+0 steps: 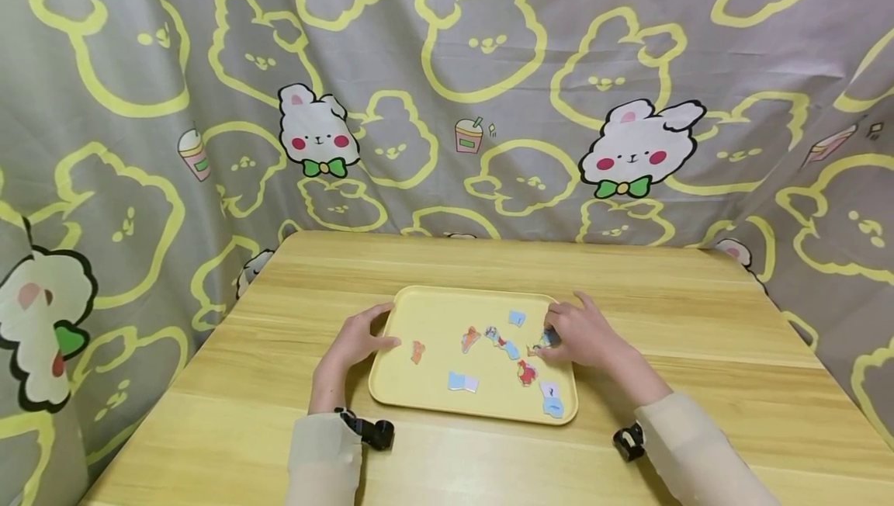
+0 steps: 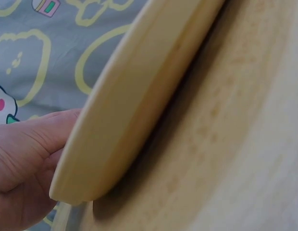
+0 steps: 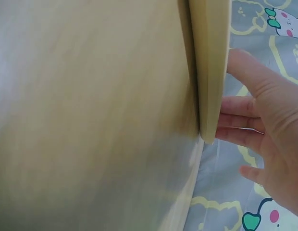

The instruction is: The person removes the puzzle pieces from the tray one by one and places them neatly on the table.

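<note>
A pale yellow tray (image 1: 426,320) lies on the table with several small cut-out pieces on it, which look like jigsaw puzzle pieces. My left hand (image 1: 358,337) rests at the tray's left rim, thumb reaching over the edge and fingers spread along it. At the tray's right side, my right hand (image 1: 583,333) pinches a bluish puzzle piece (image 1: 548,337) between thumb and fingers, which partly hide it. Close by are a red piece (image 1: 527,372) and a joined blue-and-red strip (image 1: 501,342). In the right wrist view the tray wall (image 3: 214,72) covers the fingertips.
Orange pieces (image 1: 470,339) lie mid-tray and farther left. Blue-and-lilac pairs sit near the front rim (image 1: 475,413), and a blue piece (image 1: 517,318) near the back. The wooden table (image 1: 265,382) meets a patterned curtain (image 1: 391,48) behind and at both sides.
</note>
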`<state>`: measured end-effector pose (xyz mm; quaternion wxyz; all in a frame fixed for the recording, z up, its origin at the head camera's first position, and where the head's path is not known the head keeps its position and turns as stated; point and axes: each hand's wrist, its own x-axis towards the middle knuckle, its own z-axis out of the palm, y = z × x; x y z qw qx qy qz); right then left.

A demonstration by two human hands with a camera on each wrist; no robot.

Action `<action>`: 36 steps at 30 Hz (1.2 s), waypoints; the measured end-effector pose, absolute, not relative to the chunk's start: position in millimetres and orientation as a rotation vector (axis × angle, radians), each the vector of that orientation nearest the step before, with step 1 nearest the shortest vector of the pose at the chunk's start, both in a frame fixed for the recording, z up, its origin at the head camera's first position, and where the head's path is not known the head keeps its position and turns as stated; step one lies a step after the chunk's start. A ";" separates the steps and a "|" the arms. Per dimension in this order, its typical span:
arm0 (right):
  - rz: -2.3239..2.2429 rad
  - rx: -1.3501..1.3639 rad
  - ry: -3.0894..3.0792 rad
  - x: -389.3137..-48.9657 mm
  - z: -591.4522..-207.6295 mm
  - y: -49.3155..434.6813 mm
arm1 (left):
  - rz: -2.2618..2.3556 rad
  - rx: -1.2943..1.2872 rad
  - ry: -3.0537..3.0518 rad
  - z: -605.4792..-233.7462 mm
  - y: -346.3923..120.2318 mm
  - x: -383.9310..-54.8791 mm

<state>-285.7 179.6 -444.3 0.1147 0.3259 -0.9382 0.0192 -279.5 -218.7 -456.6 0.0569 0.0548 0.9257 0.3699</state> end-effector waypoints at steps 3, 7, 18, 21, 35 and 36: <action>0.066 0.942 -2.754 -286.7 -445.0 178.6 | 1.134 0.172 2.804 -457.5 -219.4 -279.8; 0.066 0.928 -2.760 -287.5 -445.8 177.9 | 1.154 0.184 2.804 -458.6 -220.3 -279.5; 0.087 0.930 -2.670 -289.9 -449.2 180.4 | 1.155 0.161 2.807 -458.4 -218.5 -279.1; 0.135 0.934 -2.654 -290.3 -448.6 180.3 | 1.132 0.160 2.814 -458.8 -218.7 -279.8; 0.356 0.858 -2.671 -287.0 -443.1 181.5 | 1.128 0.146 2.809 -460.2 -219.5 -281.1; 0.371 0.849 -2.674 -286.7 -442.7 181.8 | 1.128 0.144 2.807 -460.1 -219.6 -281.2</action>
